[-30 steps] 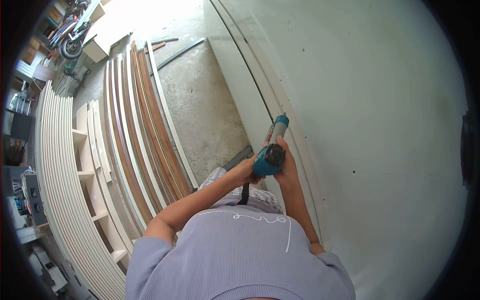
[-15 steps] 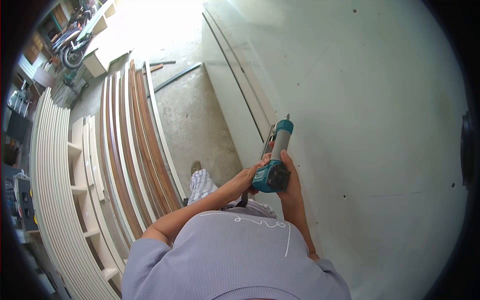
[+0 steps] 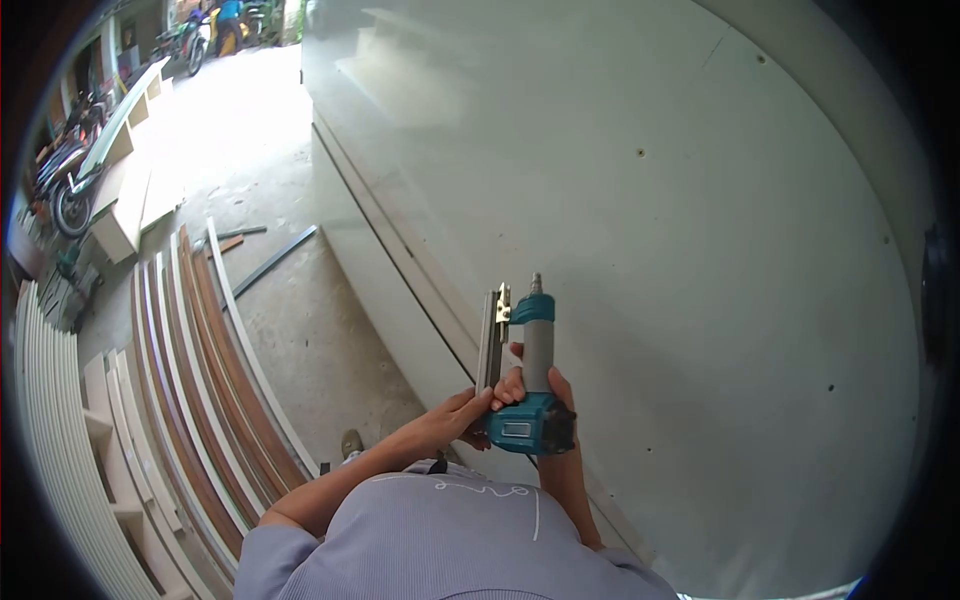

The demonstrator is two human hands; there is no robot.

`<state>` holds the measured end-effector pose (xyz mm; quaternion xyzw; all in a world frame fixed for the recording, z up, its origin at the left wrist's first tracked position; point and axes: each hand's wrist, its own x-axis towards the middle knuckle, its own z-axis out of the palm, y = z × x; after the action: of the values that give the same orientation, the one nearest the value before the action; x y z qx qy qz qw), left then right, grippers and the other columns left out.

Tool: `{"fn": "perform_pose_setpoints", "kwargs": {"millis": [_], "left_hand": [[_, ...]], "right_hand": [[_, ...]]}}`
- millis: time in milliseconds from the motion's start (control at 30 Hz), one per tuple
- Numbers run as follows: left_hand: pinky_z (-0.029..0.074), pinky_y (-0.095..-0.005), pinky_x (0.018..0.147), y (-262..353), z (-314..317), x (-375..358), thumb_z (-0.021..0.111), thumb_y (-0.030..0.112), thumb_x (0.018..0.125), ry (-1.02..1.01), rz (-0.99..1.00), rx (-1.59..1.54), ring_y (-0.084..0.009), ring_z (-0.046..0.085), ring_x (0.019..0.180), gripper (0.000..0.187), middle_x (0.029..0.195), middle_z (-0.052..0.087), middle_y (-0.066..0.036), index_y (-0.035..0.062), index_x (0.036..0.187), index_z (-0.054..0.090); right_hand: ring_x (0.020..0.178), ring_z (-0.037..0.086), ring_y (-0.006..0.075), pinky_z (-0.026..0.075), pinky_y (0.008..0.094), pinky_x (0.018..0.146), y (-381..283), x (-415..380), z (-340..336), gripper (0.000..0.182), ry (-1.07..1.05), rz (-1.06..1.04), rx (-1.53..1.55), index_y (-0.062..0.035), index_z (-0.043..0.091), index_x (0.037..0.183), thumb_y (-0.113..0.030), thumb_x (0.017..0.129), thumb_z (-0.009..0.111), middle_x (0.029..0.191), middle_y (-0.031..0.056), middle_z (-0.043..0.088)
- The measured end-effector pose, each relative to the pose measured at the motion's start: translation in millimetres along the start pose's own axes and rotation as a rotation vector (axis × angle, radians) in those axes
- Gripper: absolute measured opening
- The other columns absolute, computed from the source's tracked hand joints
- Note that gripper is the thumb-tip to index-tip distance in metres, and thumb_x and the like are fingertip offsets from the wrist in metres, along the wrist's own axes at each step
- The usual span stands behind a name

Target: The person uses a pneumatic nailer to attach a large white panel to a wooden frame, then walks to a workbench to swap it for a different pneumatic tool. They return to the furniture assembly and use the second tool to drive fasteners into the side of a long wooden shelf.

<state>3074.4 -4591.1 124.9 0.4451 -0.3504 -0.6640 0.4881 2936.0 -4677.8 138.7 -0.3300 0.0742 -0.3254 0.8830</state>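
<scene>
In front of my chest is a teal and grey nail gun [image 3: 538, 350], its black-capped head toward me and its metal air fitting pointing away. My right hand [image 3: 509, 388] is wrapped around the grey handle, fingers on the left and thumb on the right. My left hand [image 3: 450, 422] grips the near end of the long metal magazine [image 3: 487, 340], beside the teal body; some of its fingers are hidden underneath. A brass-coloured latch shows at the magazine's far end. Beneath the tool lies a large pale panel [image 3: 700, 300] with several dark fastener spots.
Left of the panel is a concrete floor [image 3: 340, 340]. Long brown and white strips [image 3: 200, 380] lie there, with a stack of pale boards [image 3: 55, 430] farther left. A metal bar [image 3: 275, 262] rests beyond. Motorbikes [image 3: 70, 205] and a person in blue [image 3: 230, 15] are far off.
The nail gun has turned more upright in view, showing its magazine and latch more fully. My view has shifted, bringing the bright far opening into sight. Both hands stay on the tool.
</scene>
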Motion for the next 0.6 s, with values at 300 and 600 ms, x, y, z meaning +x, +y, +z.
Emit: {"fn": "perform_pose_setpoints", "kwargs": {"millis": [300,600], "left_hand": [[0.047,-0.0241,0.050,99.9,-0.6,6.9,0.063,0.059,0.071,-0.146,0.391,0.328,-0.0144,0.057,0.059,0.069,0.063,0.051,-0.009,-0.0047,0.088,0.043],[0.043,-0.0232,0.046,121.8,-1.6,13.5,0.063,0.056,0.074,-0.167,0.433,0.281,-0.0112,0.052,0.054,0.066,0.059,0.049,-0.006,-0.0052,0.090,0.044]], "right_hand": [[0.072,0.048,0.0197,0.045,0.0368,0.070,-60.2,38.6,83.1,0.062,-0.292,-0.303,0.042,0.0009,0.029,0.129,-0.043,0.088,0.045,0.071,0.0079,0.049],[0.075,0.048,0.0192,0.045,0.0374,0.072,-70.8,57.4,85.0,0.059,-0.322,-0.309,0.070,-0.0010,0.029,0.130,-0.042,0.089,0.042,0.073,0.0070,0.049]]}}
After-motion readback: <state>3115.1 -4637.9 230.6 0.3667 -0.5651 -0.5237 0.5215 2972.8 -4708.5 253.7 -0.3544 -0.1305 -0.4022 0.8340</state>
